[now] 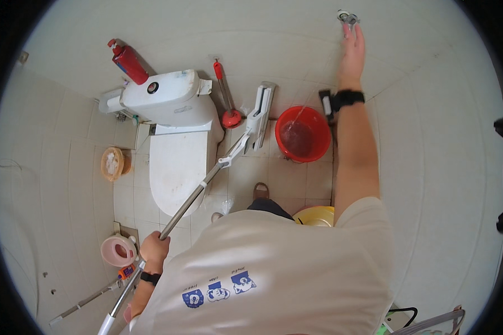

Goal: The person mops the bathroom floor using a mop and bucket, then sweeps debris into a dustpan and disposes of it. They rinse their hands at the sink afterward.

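Observation:
My left hand [154,248] is closed around the metal pole of a squeeze mop [188,204], which slants up to the right. The mop's white head [262,117] is raised between the toilet and a red bucket [281,140]. My right hand [353,56] reaches up to a metal tap [348,17] on the wall, with its fingers at the handle. A thin stream of water falls from the tap area into the bucket, which holds some water.
A white toilet [178,167] stands left of the mop head, with a red pump bottle [128,63] on its tank. A red plunger [232,119] leans by the wall. A waste basket [112,164], a pink tub [118,250] and a yellow basin [316,215] stand on the floor.

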Available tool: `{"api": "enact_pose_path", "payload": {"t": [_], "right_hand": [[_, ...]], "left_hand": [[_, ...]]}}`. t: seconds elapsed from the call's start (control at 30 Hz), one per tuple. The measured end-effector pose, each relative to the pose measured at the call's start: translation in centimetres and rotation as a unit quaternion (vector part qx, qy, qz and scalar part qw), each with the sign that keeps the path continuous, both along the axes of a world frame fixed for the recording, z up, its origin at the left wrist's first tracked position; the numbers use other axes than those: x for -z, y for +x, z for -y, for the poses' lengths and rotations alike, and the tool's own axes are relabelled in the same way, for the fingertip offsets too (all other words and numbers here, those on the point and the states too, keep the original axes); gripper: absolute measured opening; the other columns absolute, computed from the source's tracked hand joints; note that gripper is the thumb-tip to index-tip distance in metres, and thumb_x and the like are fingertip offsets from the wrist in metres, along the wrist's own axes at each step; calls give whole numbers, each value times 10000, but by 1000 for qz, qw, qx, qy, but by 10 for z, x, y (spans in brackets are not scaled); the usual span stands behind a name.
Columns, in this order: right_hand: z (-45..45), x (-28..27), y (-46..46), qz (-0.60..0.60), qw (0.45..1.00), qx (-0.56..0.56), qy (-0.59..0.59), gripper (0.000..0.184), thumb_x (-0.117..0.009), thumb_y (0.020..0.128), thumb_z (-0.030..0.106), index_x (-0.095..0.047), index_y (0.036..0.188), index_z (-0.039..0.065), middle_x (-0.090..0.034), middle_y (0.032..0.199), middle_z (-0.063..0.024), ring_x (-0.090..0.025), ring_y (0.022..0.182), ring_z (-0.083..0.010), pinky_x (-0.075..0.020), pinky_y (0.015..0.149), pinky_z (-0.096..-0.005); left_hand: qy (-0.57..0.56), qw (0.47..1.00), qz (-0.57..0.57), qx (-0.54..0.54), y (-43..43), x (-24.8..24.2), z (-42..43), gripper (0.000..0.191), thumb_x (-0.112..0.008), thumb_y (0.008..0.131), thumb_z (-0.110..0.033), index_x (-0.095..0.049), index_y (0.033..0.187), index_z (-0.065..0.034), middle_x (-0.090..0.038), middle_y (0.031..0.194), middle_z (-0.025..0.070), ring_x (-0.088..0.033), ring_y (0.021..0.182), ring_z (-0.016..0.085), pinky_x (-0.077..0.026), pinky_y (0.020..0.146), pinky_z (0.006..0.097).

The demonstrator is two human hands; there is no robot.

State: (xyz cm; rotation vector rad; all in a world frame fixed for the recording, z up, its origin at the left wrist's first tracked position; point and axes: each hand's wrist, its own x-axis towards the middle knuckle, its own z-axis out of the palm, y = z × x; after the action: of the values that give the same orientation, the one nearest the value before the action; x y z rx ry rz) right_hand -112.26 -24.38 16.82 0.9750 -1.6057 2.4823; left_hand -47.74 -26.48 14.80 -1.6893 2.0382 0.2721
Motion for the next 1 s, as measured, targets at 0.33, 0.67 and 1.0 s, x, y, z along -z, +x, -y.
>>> {"api": "enact_pose_path", "payload": {"t": [0.33, 0.67, 1.0], "right_hand": [[-7, 207, 373, 633, 599, -378, 313, 438, -590, 852, 450, -510, 1095, 95, -602, 1027, -150, -553, 961, -217, -412, 920, -370], [88, 126, 424, 597, 723, -336, 87, 108, -503, 836, 41, -428, 908, 15, -526, 745, -95, -595, 639, -240, -536, 648, -356], [124, 143, 385, 562, 765, -285, 132, 42, -457, 846, 37, -448, 805, 35, -510, 679, -80, -561, 583, -208, -519, 553, -334]], "left_hand": [[18, 1000, -20, -3, 12, -24, 5, 292, -643, 731, -380, -644, 781, -93, -652, 771, 142, -626, 767, 344, -491, 653, 433], [-66, 990, -117, -42, 49, -39, 28, 272, -627, 758, -329, -598, 774, -59, -611, 705, 174, -595, 732, 385, -462, 629, 448], [-81, 986, -136, -58, 15, 16, 58, 202, -610, 733, -271, -620, 787, -76, -627, 715, 156, -613, 726, 364, -483, 649, 425]]}}
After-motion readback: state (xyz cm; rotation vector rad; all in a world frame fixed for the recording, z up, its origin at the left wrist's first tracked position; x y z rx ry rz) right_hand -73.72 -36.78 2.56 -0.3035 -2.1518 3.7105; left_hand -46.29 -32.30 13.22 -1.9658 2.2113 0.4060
